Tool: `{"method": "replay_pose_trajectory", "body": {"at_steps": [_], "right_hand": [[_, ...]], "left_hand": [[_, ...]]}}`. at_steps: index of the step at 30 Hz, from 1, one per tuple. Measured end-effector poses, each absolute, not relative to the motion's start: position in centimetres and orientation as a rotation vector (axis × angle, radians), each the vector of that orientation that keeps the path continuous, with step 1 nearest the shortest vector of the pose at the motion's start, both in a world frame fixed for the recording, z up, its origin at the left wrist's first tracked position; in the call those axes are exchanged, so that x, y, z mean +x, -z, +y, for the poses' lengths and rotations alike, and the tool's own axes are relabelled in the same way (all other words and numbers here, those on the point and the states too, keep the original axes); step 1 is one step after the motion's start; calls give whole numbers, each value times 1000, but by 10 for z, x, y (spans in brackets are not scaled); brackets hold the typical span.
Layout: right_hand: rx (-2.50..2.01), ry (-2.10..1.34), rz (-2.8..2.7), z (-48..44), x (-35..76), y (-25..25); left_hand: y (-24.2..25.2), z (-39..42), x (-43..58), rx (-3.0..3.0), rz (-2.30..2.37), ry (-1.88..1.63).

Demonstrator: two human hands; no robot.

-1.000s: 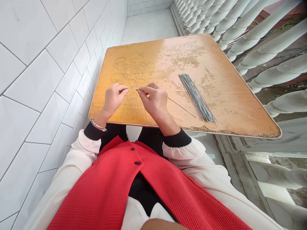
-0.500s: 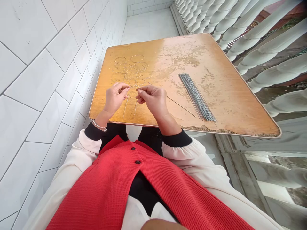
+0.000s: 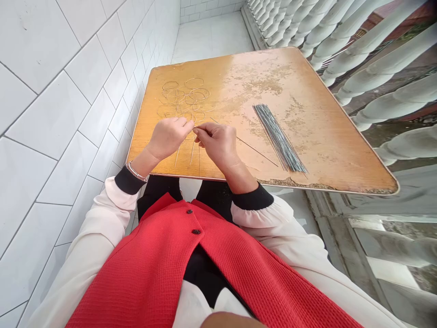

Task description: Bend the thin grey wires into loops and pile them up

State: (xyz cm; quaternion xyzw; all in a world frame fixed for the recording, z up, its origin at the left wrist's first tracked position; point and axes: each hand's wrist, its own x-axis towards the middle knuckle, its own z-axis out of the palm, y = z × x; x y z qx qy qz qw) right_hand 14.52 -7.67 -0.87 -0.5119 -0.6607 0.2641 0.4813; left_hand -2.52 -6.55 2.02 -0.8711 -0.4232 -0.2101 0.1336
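Note:
My left hand point(image 3: 169, 135) and my right hand point(image 3: 218, 142) meet over the near left part of a worn wooden table point(image 3: 307, 150). Both pinch the same thin wire point(image 3: 194, 148), whose loose ends hang down toward the table's front edge. Behind my hands lie several wire rings point(image 3: 184, 98), overlapping each other on the tabletop. A bundle of straight dark wires point(image 3: 278, 136) lies diagonally to the right of my right hand. One single straight wire point(image 3: 256, 151) lies between that bundle and my right hand.
A white tiled wall point(image 3: 61, 100) runs close along the table's left side. A pale stone balustrade point(image 3: 368, 59) stands to the right. White floor point(image 3: 211, 36) shows beyond the table. My red vest and cream sleeves fill the foreground.
My left hand has closed in toward my right hand, so the fingertips now meet on the wire. The wire's hanging ends have drawn closer together. The rings and bundle have not moved.

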Motion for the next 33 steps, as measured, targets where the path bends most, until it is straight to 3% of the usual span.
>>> {"method": "replay_pose_trajectory", "body": {"at_steps": [9, 19, 24, 33], "right_hand": [[-1140, -934, -1283, -76, 132, 12], [-1077, -1162, -1122, -74, 142, 8], [-1064, -1262, -1077, -74, 143, 7], [-1033, -1212, -1061, -75, 138, 8]], "left_hand": [[1, -61, -16, -2408, -1444, 701], [1, -72, -32, -2509, -1626, 1330], [-7, -73, -29, -2717, -1949, 1610], [4, -74, -10, -2513, -2093, 2253]]}}
